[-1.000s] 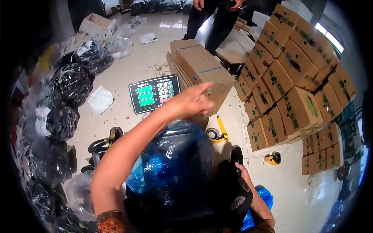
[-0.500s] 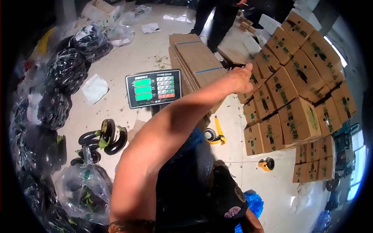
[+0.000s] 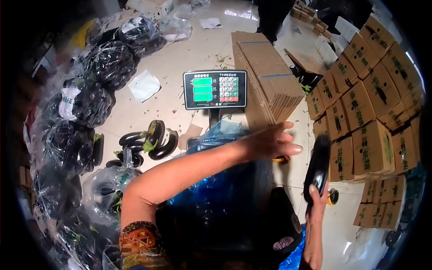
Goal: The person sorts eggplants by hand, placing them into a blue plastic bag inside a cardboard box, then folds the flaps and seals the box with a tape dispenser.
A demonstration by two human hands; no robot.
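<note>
A dark glossy eggplant (image 3: pixel 318 164) stands nearly upright in my right hand (image 3: pixel 317 202), whose fingers are closed round its lower end. To its left, my left hand (image 3: pixel 276 143) reaches across with bare fingers apart, holding nothing and not touching the eggplant. Below my left forearm lies a blue plastic bag (image 3: pixel 211 184), partly hidden by the arm, with dark contents that I cannot make out. The scale's display panel (image 3: pixel 215 90) stands behind the bag, its screens lit green.
Several loose eggplants (image 3: pixel 163 146) lie on the floor at left. Filled plastic bags (image 3: pixel 108 65) line the left side. Flattened cardboard (image 3: pixel 270 67) rests beyond the scale, and stacked cartons (image 3: pixel 355 105) rise at right. A person's dark-clothed legs (image 3: pixel 271 18) show at the back.
My left hand has drawn back from the cartons toward me, its arm lower. My right hand has come up into view with the eggplant. The view has shifted, so the scene sits further right.
</note>
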